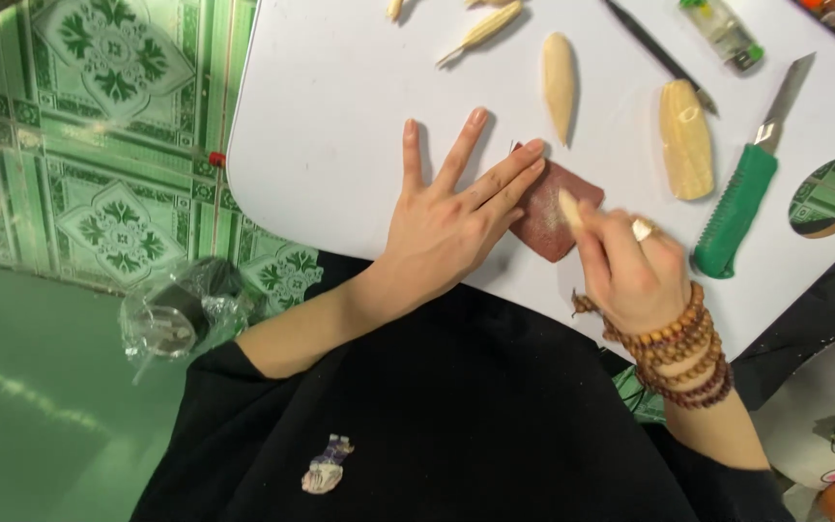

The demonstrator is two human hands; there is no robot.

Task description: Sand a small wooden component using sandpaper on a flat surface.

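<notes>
White table [340, 87] over green patterned floor: left hand [451, 217], lying open and flat, is pinning the reddish-brown sandpaper [548, 217] steady while right hand [630, 275] is pinching a small pale carved piece [569, 208] against it.

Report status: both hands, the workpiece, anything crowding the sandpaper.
Left hand flat, pinning sandpaper. Right hand pinching pale piece onto it. Knife beside right hand, clear.

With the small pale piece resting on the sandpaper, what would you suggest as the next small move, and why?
Probably draw the small pale piece along the reddish-brown sandpaper. The right hand pinches it with its tip on the sheet, pale dust marks that spot, and the left hand lies flat, fingertips pinning the sheet.
</notes>
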